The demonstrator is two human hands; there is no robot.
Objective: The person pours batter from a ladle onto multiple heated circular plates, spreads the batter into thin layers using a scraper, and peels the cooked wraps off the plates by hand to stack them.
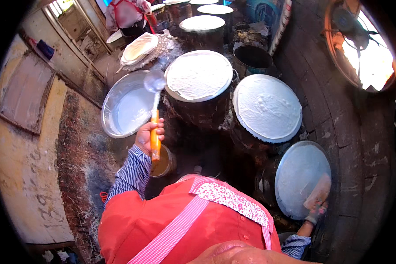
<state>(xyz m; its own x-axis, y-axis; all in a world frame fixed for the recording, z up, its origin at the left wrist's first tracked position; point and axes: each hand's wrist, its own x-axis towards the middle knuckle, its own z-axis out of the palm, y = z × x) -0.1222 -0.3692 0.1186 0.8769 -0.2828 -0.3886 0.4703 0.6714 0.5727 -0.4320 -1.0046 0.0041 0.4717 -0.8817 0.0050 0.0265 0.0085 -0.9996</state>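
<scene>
My left hand (144, 136) is closed round the orange handle of a metal ladle (155, 140). The ladle's bowl is up, beside the rim of a wide metal basin (104, 115) of white batter (130, 110). Far to the right, my right hand (316, 213) grips a pinkish-tan cloth (317, 192), a little blurred, pressed on a bare round griddle (295, 176). Just beyond, a second griddle carries a white, bubbled sheet of batter (268, 108). Ahead of me another round griddle bears a similar white sheet (199, 75).
Several more round white-topped griddles stand farther back, near a dark open drum (253, 58). Flat pale rounds (139, 47) are stacked on a woven mat left of them. A bucket (164, 162) sits below my left hand. At back left stands another person (126, 14); a fan (351, 28) hangs at right.
</scene>
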